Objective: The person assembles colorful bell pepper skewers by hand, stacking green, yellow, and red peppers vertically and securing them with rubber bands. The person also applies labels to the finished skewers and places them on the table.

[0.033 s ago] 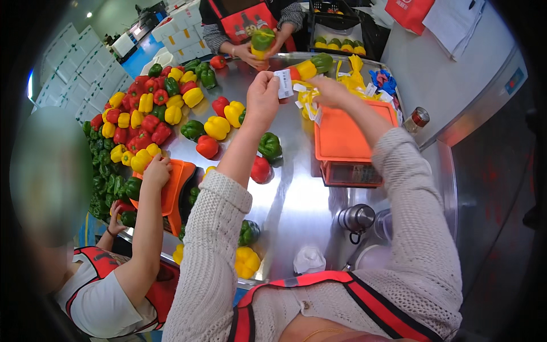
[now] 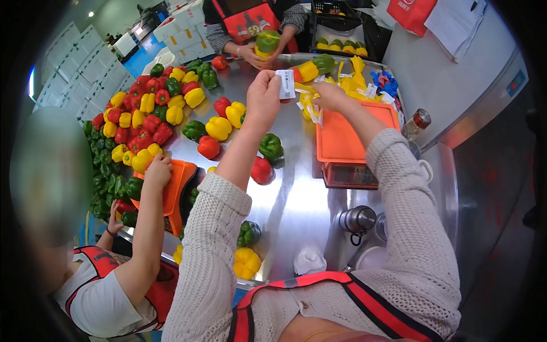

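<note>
My left hand (image 2: 265, 94) is closed on a white printed tag (image 2: 286, 84), pinched between thumb and fingers above the steel table. A yellow strap (image 2: 306, 88) runs from beside the tag to my right hand (image 2: 331, 96), whose fingers are closed on it. Just beyond both hands lies a row of red, yellow and green bell peppers (image 2: 308, 71). More yellow straps with white tags (image 2: 310, 108) lie beneath my right hand, by the orange-topped scale (image 2: 345, 139). The fingertips of my right hand are partly hidden.
A large pile of bell peppers (image 2: 149, 111) covers the left. A co-worker's hand (image 2: 159, 171) rests by a second orange scale (image 2: 178, 188). Across the table, another person's hands (image 2: 250, 56) hold bundled peppers (image 2: 266, 43). A flask (image 2: 358, 219) and a jar (image 2: 419, 121) stand at right.
My right hand has drawn slightly nearer and lower, with the strap in it. The tag in my left hand has turned to show more of its face.
</note>
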A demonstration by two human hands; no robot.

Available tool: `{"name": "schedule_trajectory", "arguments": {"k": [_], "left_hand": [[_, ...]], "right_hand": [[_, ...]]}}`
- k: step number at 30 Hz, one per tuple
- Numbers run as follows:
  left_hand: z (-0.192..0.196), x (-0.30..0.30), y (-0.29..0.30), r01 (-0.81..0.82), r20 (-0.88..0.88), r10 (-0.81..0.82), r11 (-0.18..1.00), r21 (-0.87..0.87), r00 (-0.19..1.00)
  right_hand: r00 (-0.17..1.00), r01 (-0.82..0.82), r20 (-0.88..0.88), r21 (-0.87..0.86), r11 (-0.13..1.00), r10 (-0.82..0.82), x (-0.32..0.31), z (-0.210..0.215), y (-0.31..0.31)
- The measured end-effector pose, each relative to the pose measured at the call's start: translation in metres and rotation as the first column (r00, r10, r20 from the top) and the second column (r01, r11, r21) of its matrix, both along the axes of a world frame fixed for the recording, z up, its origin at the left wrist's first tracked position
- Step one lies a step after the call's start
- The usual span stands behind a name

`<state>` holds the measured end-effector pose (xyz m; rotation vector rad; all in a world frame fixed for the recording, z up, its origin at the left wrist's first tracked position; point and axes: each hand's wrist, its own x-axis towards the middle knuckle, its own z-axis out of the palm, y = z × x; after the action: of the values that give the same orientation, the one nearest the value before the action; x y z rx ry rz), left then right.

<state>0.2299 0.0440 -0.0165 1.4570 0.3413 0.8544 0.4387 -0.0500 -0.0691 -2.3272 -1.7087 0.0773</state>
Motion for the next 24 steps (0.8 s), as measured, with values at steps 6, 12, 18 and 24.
{"name": "schedule_trajectory", "arguments": {"k": [6, 12, 18, 24], "left_hand": [[0.122, -0.171, -0.010, 0.263, 0.646, -0.179, 0.964, -0.036, 0.742], [0.043, -0.254, -0.059, -0.438, 0.057, 0.435, 0.889, 0.133, 0.899], [0.058, -0.283, -0.115, -0.213, -0.063, 0.219, 0.973, 0.087, 0.974], [0.049, -0.357, -0.142, -0.475, -0.058, 0.528, 0.801, 0.365, 0.847]], "right_hand": [[0.833, 0.508, 0.057, 0.316, 0.801, -0.550, 0.192, -0.050, -0.024], [0.971, 0.112, 0.165, 0.334, 0.936, -0.175, 0.050, 0.089, -0.034], [0.377, -0.664, -0.469, 0.464, 0.587, 0.798, -0.255, 0.151, -0.059], [0.392, -0.650, -0.686, 0.265, 0.712, 0.613, -0.321, 0.120, -0.080]]}}
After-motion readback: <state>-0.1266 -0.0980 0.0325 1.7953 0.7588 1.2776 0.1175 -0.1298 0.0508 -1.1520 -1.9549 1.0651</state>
